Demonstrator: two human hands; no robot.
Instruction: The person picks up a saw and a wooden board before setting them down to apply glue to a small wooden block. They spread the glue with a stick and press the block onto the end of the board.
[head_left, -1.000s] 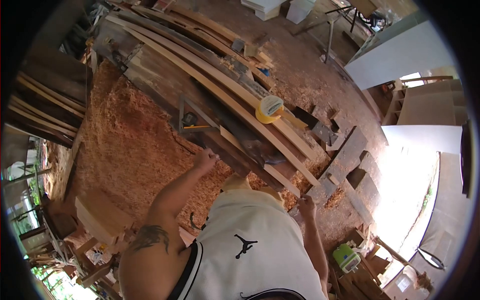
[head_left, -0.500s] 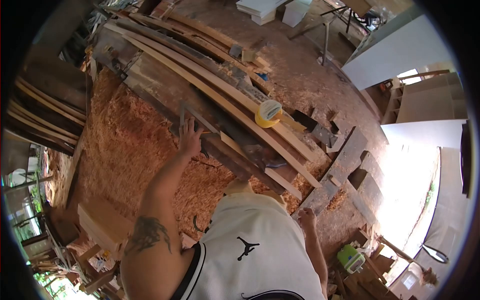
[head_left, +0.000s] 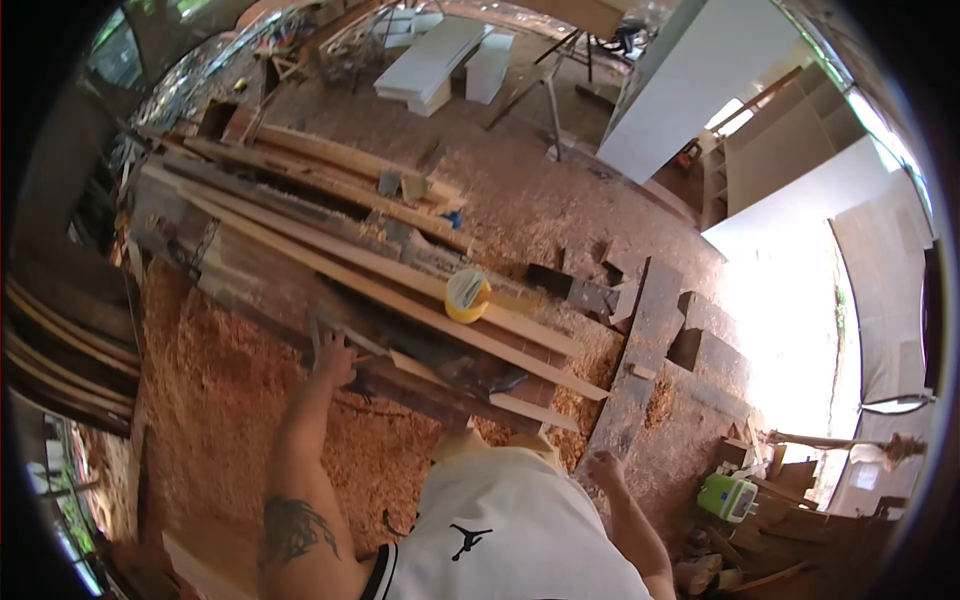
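Note:
At the near edge of the wooden bench, my left hand is closed on a metal square, with a thin orange stick, perhaps a pencil, beside the fingers. My right hand hangs low at my right side with its fingers curled; whether they hold anything is too small to tell. Long pale wood strips lie along the bench, and a yellow and white round container sits on them. A short pale piece lies at the bench's near right.
Wood shavings cover the ground before the bench. Dark planks lie to the right. A green case stands among scraps at the lower right. White boards and a trestle stand beyond, with a pale cabinet at the upper right.
The whole view has shifted, so the bench and container appear farther left and lower, and more of the far yard shows. My left hand stays at the square; my right hand stays low.

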